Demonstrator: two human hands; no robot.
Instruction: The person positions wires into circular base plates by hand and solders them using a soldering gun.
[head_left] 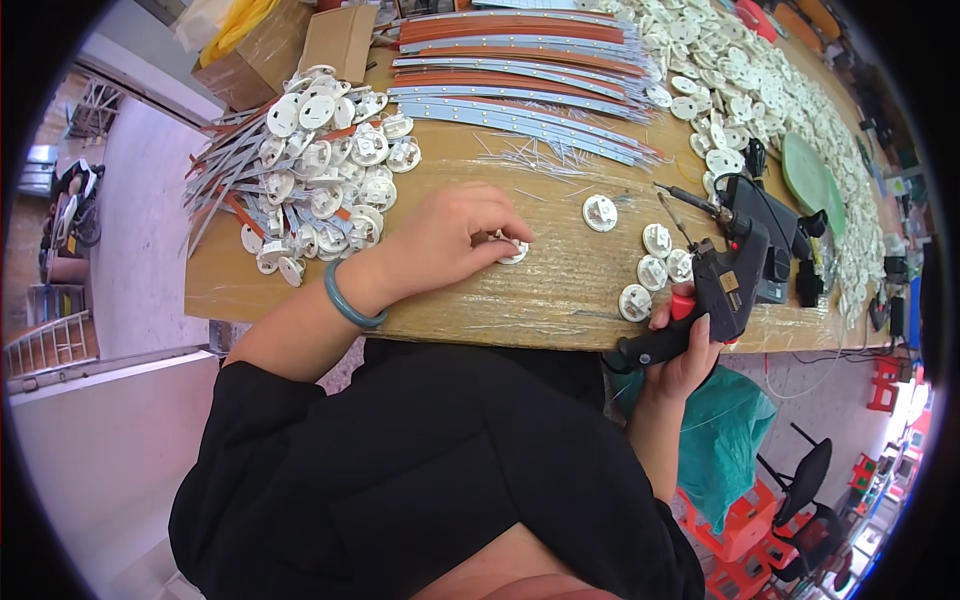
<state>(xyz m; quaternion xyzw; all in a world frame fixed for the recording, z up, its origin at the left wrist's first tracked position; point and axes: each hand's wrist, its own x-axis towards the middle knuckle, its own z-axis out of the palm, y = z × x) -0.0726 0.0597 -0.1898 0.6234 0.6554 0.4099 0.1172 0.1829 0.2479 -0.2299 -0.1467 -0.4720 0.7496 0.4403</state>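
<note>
At the table's near edge, my left hand (452,238) pinches a small white round plastic cap (515,252) between thumb and fingers, partly hiding it. My right hand (688,356) is wrapped round the handle of a black soldering gun (728,285) with a red trigger. The gun's thin tip points up and away to the left, apart from the caps. Between my hands, a single white cap (600,213) lies with its inner side up. Several more caps (652,272) are grouped just left of the gun.
A heap of white caps with strips attached (330,165) covers the table's left side. Red-brown and pale LED strips (520,75) lie stacked at the back, with thin wire bits (535,155) before them. Many more caps (740,80) and green lids (810,175) fill the right.
</note>
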